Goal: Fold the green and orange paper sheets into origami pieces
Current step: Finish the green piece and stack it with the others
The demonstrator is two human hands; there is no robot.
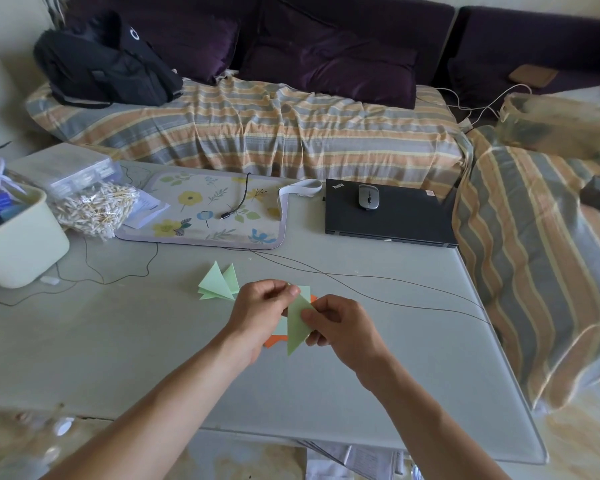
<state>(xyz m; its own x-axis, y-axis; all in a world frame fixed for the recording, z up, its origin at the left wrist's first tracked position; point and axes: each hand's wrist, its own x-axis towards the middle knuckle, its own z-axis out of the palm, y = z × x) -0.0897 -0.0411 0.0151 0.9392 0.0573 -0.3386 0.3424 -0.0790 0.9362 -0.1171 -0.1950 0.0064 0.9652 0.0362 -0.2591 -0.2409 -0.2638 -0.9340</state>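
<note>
A light green paper folded into a long triangle (297, 327) is held just above the grey table (118, 341). My left hand (257, 313) pinches its upper end between thumb and fingers. My right hand (340, 323) pinches its right edge. Under my hands lie an orange sheet (274, 341) and a pale green sheet (305, 291), mostly hidden. Folded green origami pieces (219, 282) rest on the table just behind my left hand.
A closed black laptop (395, 220) with a grey mouse (368, 196) sits at the back right. A floral mat (205, 209) with a cable lies behind. A cream bin (18, 244) and a bag of cotton swabs (94, 209) stand at left. Thin wires cross the table.
</note>
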